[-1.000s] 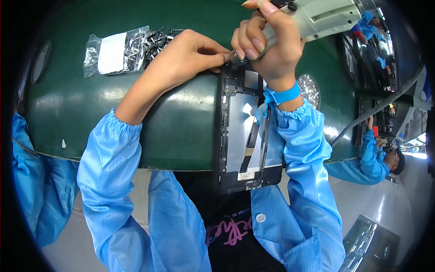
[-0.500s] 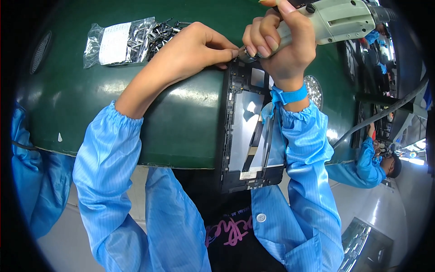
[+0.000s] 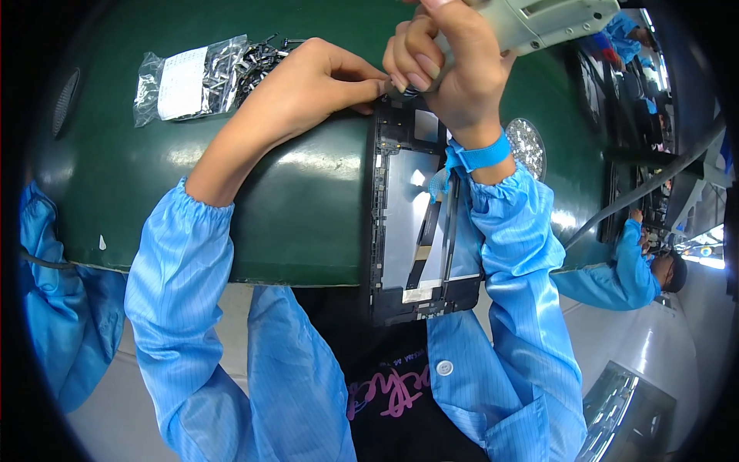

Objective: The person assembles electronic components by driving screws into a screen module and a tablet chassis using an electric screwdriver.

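My left hand pinched a tiny screw at the far corner of the black open-backed tablet frame on the green mat — right hand stayed wrapped round the pale-grey electric screwdriver. Best kept dead vertical, light pressure.

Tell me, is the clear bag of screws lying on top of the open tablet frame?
No, the bag of screws lies on the green mat well to the left of the tablet frame, not touching it.

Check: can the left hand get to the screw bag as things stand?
Probably yes. The left hand rests at the tablet frame's top corner, and the screw bag lies just beyond it on the green mat, nothing between.
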Demonstrator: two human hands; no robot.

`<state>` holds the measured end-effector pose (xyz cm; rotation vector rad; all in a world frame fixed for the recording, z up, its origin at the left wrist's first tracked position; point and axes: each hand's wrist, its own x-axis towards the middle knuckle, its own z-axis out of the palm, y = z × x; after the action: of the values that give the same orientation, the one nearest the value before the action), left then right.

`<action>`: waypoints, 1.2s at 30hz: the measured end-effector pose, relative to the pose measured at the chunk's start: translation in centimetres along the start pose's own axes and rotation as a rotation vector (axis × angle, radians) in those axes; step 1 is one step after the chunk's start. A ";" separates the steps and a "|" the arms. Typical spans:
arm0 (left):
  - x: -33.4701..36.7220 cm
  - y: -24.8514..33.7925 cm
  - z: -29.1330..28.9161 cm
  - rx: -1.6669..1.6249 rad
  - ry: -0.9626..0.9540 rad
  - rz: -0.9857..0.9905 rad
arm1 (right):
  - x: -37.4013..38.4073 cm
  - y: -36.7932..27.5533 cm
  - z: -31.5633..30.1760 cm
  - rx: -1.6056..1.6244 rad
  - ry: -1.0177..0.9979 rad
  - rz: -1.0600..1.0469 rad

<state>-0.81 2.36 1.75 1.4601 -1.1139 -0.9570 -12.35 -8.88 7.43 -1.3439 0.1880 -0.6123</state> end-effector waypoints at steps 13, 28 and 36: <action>0.1 -0.1 0.1 0.024 -0.011 -0.033 | 0.2 -0.3 0.0 0.072 0.035 -0.049; -1.5 1.0 0.8 0.289 0.113 -0.008 | 0.1 0.2 0.1 0.039 0.092 -0.145; -12.3 7.1 10.4 0.762 0.129 0.182 | -0.4 0.5 -1.9 -0.043 0.082 -0.135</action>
<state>-14.98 11.30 7.14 1.9352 -1.5737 -0.2948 -13.42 -10.20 6.46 -1.3818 0.1790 -0.7811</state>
